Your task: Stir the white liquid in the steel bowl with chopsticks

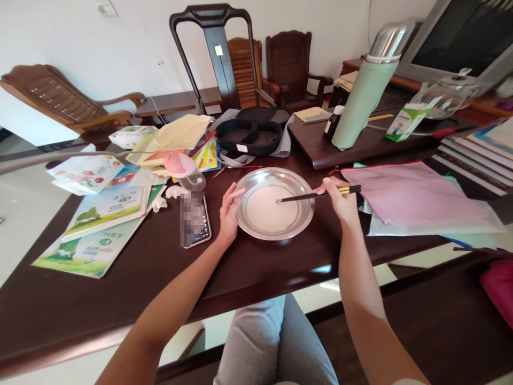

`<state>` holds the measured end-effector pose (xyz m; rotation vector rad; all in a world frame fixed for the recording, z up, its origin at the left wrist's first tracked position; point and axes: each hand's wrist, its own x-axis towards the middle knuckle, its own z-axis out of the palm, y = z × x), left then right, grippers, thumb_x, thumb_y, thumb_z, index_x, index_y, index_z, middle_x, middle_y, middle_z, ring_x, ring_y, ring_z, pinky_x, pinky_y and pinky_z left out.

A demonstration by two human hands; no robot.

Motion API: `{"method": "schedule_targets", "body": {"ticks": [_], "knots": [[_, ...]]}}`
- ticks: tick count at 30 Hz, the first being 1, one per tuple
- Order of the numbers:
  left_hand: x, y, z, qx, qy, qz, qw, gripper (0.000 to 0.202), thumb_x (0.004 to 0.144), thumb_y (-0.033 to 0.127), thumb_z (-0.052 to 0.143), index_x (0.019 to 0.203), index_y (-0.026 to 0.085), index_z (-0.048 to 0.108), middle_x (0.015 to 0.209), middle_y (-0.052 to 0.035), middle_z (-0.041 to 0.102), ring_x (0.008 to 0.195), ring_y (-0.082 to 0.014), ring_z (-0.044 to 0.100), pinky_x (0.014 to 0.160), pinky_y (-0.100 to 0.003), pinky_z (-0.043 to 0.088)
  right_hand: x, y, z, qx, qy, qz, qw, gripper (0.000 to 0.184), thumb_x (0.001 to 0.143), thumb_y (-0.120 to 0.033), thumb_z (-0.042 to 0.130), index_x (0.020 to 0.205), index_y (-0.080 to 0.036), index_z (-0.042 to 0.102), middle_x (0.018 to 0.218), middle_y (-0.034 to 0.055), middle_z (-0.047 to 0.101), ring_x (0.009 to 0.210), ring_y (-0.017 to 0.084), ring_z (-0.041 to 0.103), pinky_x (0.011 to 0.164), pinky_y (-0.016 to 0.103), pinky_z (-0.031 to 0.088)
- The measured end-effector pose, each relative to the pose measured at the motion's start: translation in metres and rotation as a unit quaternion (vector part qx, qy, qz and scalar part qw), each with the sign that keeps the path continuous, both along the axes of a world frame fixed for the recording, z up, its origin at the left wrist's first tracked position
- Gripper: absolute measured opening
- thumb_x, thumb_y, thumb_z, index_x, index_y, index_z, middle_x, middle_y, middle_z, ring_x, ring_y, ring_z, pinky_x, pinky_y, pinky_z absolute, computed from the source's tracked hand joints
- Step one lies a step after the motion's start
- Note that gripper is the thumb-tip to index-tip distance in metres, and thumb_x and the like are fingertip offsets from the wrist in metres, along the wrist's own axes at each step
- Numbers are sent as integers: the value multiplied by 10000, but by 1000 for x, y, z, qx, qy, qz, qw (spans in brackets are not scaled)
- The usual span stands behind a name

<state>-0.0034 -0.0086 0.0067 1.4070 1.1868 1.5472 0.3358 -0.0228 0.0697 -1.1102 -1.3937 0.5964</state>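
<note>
A shallow steel dish (298, 184) holding a pale whitish liquid or paste sits on the dark wooden table (256, 262). My left hand (229, 214) rests against the dish's left rim, fingers curled on it. My right hand (340, 199) is closed on a pair of dark chopsticks (316, 195) that lie nearly level, their tips over the middle of the dish. A phone (195, 220) lies face up just left of my left hand.
Books and leaflets (105, 214) cover the left of the table. A pink folder (412, 195) lies at the right, a green flask (366, 96) and black case (252, 132) behind. Wooden chairs (216, 59) stand beyond the table.
</note>
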Motion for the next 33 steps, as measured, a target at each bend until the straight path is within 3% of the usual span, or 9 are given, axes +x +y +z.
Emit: {"method": "schedule_targets", "body": {"ticks": [3, 7, 10, 13, 16, 20, 23, 28, 33], "knots": [[0, 0, 0, -1, -1, -2, 1000, 512, 972, 746, 822, 1222, 310, 919, 1729, -120, 692, 1694, -430, 562, 1460, -647, 358, -1, -3, 2, -21, 18, 47, 998, 716, 972, -922, 732, 621, -299, 756, 683, 49, 803, 703, 288, 814, 799, 466, 666], [0, 0, 0, -2, -6, -1, 1000, 524, 959, 755, 829, 1217, 308, 920, 1738, -118, 685, 1689, -433, 565, 1454, -650, 369, -12, -4, 4, -31, -47, 121, 991, 642, 952, -918, 768, 763, -313, 873, 866, 63, 900, 861, 296, 850, 870, 464, 667], [1, 0, 1, -2, -5, 0, 1000, 527, 955, 763, 825, 1213, 312, 919, 1742, -116, 683, 1689, -434, 566, 1457, -659, 363, -9, -2, 2, -15, -52, 69, 996, 655, 957, -934, 744, 756, -320, 853, 846, 59, 889, 876, 297, 828, 903, 481, 658], [0, 0, 2, -3, 2, 0, 1000, 523, 965, 758, 817, 1219, 312, 915, 1738, -119, 687, 1698, -431, 560, 1462, -657, 356, 0, -2, 2, -7, 0, 10, 1000, 707, 972, -934, 722, 647, -306, 758, 711, 46, 805, 762, 286, 807, 872, 479, 658], [0, 0, 2, -2, 2, 2, 1000, 527, 959, 766, 826, 1206, 309, 914, 1742, -116, 688, 1696, -430, 563, 1459, -645, 368, 0, -4, 2, -27, 12, 51, 998, 713, 972, -921, 737, 631, -294, 758, 692, 46, 795, 715, 279, 814, 822, 458, 662], [0, 0, 1, 3, 7, 1, 1000, 542, 967, 770, 818, 1217, 299, 911, 1751, -123, 678, 1686, -431, 575, 1454, -654, 374, -12, -3, 2, -33, -47, 112, 992, 668, 939, -936, 765, 764, -301, 873, 862, 67, 899, 865, 291, 857, 857, 445, 651], [0, 0, -1, 6, 13, 2, 1000, 529, 986, 760, 800, 1225, 300, 909, 1755, -123, 673, 1683, -426, 579, 1453, -666, 372, -10, 0, 1, -17, -56, 69, 996, 673, 922, -956, 763, 775, -309, 874, 862, 59, 905, 875, 291, 851, 860, 447, 636], [-1, 1, -2, 12, 6, -4, 1000, 560, 964, 792, 818, 1224, 306, 917, 1727, -122, 696, 1686, -428, 576, 1449, -655, 384, 4, -3, 2, -15, 21, 18, 999, 717, 957, -929, 746, 622, -296, 751, 662, 37, 792, 698, 280, 817, 808, 449, 658], [-1, 2, -3, 12, 6, -1, 1000, 551, 961, 788, 819, 1221, 312, 918, 1730, -117, 696, 1676, -427, 584, 1445, -659, 388, -9, -3, 1, -24, -47, 113, 992, 626, 979, -880, 770, 756, -303, 862, 834, 59, 877, 850, 291, 853, 855, 447, 659]]}}
